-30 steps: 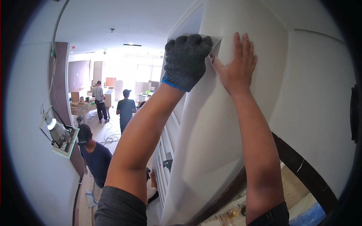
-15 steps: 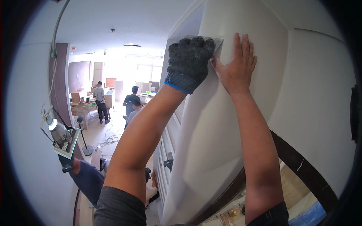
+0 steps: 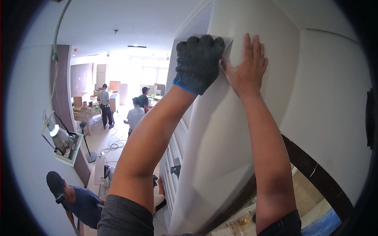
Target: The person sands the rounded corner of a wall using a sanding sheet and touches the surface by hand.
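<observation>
My left hand (image 3: 200, 63), in a dark knitted glove with a blue cuff, is closed with its fingers curled over a thin, flat plate (image 3: 227, 40). Most of the plate is hidden behind the glove; a corner shows at the right. It lies against the edge of the tall pale wall panel (image 3: 224, 118). Bare and spread out, my right hand (image 3: 247, 76) rests on the panel just right of the glove, its thumb near the plate's corner.
A lamp (image 3: 61, 137) in a square frame hangs at the left. Below it stands a person in a dark cap (image 3: 82, 202). Several people are farther back, near a workbench (image 3: 84, 114). Cables (image 3: 114, 145) lie on the floor. A dark curved edge (image 3: 319, 177) runs at the lower right.
My gloved hand has shifted slightly right with the plate, then a little up. My right hand stays in place. The capped person at the left has moved, and people farther back have changed position.
</observation>
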Action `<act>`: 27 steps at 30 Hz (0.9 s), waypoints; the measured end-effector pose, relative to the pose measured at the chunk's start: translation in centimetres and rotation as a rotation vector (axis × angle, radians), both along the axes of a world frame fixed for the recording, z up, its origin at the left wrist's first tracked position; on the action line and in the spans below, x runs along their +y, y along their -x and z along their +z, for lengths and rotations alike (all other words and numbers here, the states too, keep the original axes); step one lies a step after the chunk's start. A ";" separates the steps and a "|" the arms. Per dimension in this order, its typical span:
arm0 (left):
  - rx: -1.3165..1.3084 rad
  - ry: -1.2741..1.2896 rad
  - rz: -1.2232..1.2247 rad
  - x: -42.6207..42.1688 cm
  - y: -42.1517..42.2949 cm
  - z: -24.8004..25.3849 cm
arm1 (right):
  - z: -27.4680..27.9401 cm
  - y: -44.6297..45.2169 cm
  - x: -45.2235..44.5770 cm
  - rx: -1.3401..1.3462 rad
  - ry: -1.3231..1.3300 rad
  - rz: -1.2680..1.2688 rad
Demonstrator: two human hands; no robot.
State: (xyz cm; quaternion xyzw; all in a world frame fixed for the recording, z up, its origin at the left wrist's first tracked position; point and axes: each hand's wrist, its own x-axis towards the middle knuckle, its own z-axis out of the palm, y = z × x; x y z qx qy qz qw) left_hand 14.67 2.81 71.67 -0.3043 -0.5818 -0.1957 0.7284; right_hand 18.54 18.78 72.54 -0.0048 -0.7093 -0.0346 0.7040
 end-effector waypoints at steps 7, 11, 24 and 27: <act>0.003 -0.015 0.028 0.3 -0.2 0.1 | 0.0 0.0 -0.2 -0.015 0.007 -0.001; -0.021 0.013 0.036 0.0 -0.5 0.1 | 0.3 0.0 -0.3 0.003 0.006 0.005; -0.105 -0.035 -0.036 -1.5 0.0 0.3 | 0.0 -0.2 0.1 0.008 -0.013 0.017; -0.048 -0.019 -0.044 -1.2 0.0 -0.2 | 0.1 -0.4 0.0 -0.002 -0.005 0.015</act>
